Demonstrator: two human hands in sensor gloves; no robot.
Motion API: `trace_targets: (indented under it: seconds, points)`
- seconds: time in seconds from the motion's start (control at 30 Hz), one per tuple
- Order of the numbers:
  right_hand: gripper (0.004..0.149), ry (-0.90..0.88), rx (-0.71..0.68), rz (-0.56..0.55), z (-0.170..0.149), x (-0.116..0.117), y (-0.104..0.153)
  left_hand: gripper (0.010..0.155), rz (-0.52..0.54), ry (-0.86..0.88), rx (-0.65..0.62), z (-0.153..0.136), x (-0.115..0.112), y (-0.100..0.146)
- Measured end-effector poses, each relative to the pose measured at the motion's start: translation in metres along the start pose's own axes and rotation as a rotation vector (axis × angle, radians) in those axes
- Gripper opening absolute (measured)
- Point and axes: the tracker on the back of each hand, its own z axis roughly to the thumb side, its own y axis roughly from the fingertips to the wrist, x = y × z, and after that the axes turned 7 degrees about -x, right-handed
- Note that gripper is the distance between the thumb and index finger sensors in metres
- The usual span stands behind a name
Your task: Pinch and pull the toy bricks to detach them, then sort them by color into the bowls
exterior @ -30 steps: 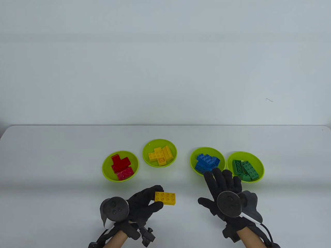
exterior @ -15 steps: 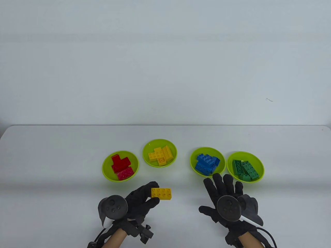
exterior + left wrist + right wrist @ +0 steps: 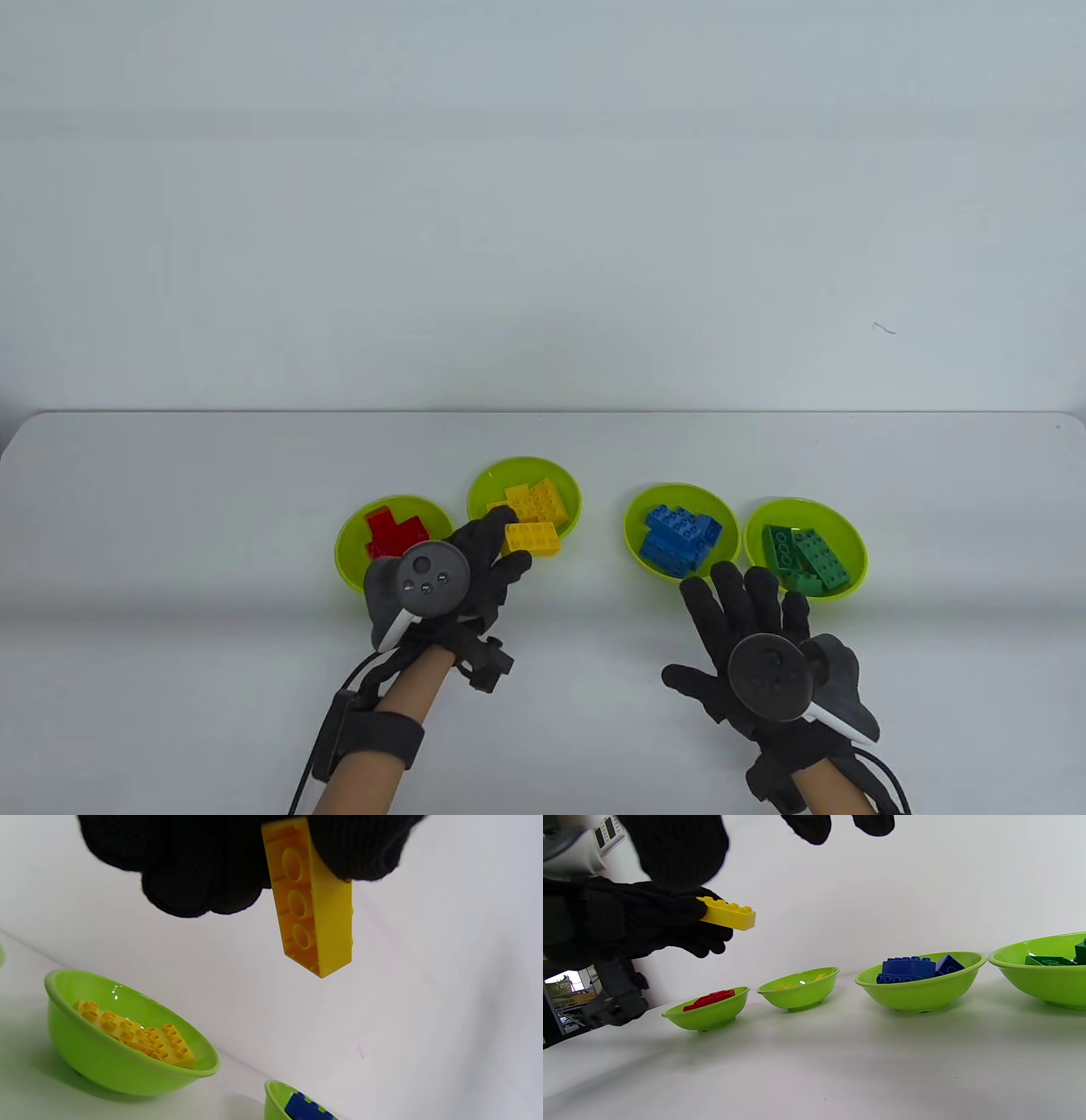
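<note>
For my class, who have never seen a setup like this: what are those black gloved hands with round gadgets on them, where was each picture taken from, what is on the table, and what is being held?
These are a person's two hands in black sensor gloves; the round gadget on each is a motion tracker strapped to the back of the hand.

One camera looks down at the white table. The other two sit on the wrists, looking past the fingers.

Four green bowls stand in a row, holding red bricks, yellow bricks, blue bricks and green bricks.

The left hand pinches a yellow brick in the air near the yellow bowl, not yet dropped in. The right hand holds nothing, fingers spread, near the blue and green bowls.
</note>
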Motion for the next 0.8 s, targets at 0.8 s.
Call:
trace_targets:
  seconds: [0.8]
  points:
    - [0.086, -0.073, -0.022, -0.019, -0.001, -0.015, -0.002, 0.068, -0.328, -0.417, 0.211, -0.04, -0.076, -0.072]
